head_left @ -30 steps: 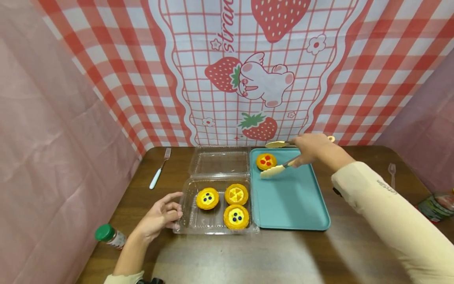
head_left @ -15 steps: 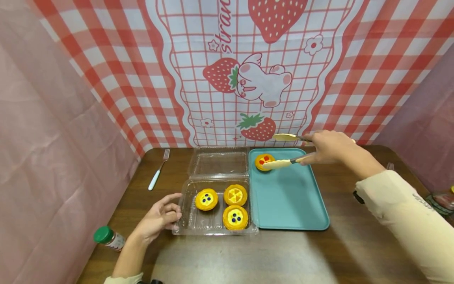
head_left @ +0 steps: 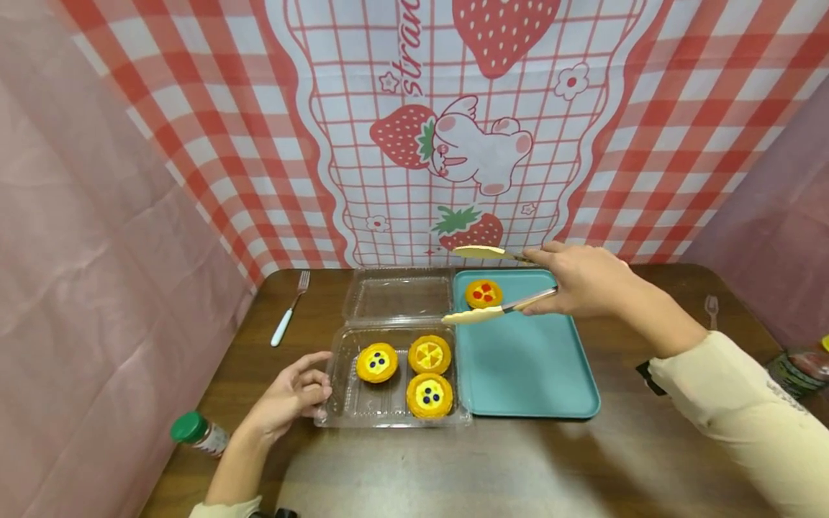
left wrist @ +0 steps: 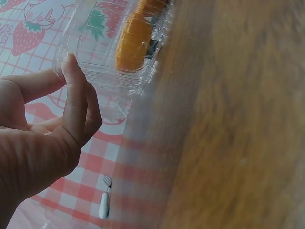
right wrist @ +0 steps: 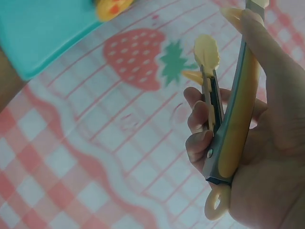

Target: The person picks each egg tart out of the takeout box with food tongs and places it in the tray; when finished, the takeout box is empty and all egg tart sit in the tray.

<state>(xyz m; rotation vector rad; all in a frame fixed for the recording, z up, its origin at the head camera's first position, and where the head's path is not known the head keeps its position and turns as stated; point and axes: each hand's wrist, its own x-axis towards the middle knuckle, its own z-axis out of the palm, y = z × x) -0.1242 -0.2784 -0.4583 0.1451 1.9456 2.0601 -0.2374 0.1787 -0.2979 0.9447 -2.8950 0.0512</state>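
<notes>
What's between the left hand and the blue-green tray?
The head view shows the open clear plastic box there, with three tarts in it, between the left hand and the tray.

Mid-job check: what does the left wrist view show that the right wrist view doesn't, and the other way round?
Only the left wrist view shows the left hand, its fingertips at the edge of the clear container, an orange tart inside that container, and the white-handled fork.

Only the right wrist view shows the right hand gripping the tongs, and the red-topped tart. It also gives the plain look at the blue-green tray.

Both share the red-checked strawberry cloth and some brown table.
</notes>
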